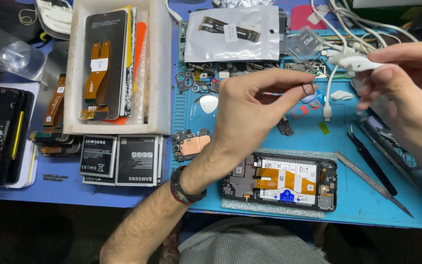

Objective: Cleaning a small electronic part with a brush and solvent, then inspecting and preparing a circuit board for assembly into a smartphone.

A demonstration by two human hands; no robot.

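Nearest the viewer: opened phone, back cover off, lying flat on the blue mat of the worktop. Orange flex cable and white-labelled battery exposed inside a black frame. It sits directly below the left hand, not touched.

Left hand raised above the mat, wrist wearing a dark braided bracelet. Grip narrow: thumb and forefinger pinched on a small dark ring-like part at the fingertips. Part is thin, dark, loop-shaped; finer detail too small to tell.

Right hand just beside it, to the right and at similar height. Grip closed around a white plug-like connector with white cable attached. Connector tip points toward the pinched part; the two are near, apart.

On the mat right of the phone: metal tweezers and a black spudger, lying diagonally, side by side.

Left of the phone: small circuit board, then two black batteries.

Farther back: white foam tray holding phone screens upright; a clear anti-static bag with flex cables; a tangle of white cables.
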